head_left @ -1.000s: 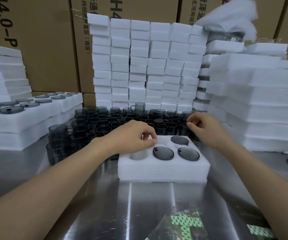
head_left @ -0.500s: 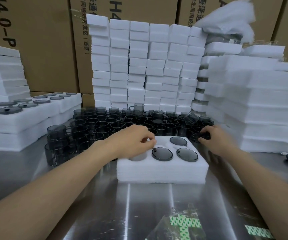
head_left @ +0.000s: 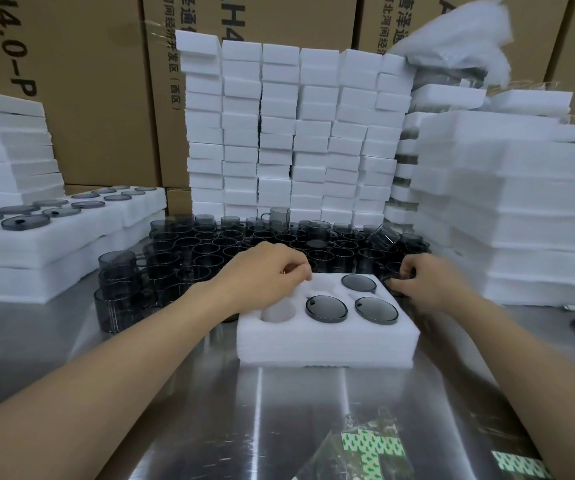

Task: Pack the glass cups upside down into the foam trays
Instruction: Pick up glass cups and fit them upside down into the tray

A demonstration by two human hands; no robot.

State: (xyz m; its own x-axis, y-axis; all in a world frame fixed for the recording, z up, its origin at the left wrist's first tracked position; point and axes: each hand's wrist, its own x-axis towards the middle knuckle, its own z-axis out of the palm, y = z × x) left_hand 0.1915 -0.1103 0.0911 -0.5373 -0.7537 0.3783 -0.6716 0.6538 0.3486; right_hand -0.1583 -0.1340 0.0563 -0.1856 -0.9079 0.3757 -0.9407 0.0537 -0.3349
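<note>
Foam tray [head_left: 327, 341] sits mid-table, long side running left-right, on the steel table [head_left: 175, 393]. 3 packed cups [head_left: 326, 308] are in its holes, mouths down, flat bases up, axes vertical: two in the near row (centre, right), one in the far row at right. The near-left and far-middle holes are empty. L hand [head_left: 265, 275] rests knuckles-up on the tray's far-left corner, fingers curled w/ tips bunched against the thumb. Can't tell if it pinches anything. R hand [head_left: 431, 282] is just beside the tray's far-right corner, fingers curled round a dark cup [head_left: 392, 285]. It's blurred, so which way it points can't be told. Behind the tray are loose cups [head_left: 210, 251], packed close, upright w/ mouths up, and one tilted cup [head_left: 381, 237] at the right. Filled trays [head_left: 54, 230] are at left, foam blocks [head_left: 296, 133] stacked at back, foam sheets [head_left: 521, 209] at right, cardboard boxes [head_left: 89, 81] behind. A plastic bag [head_left: 365, 445] lies at the near edge.
</note>
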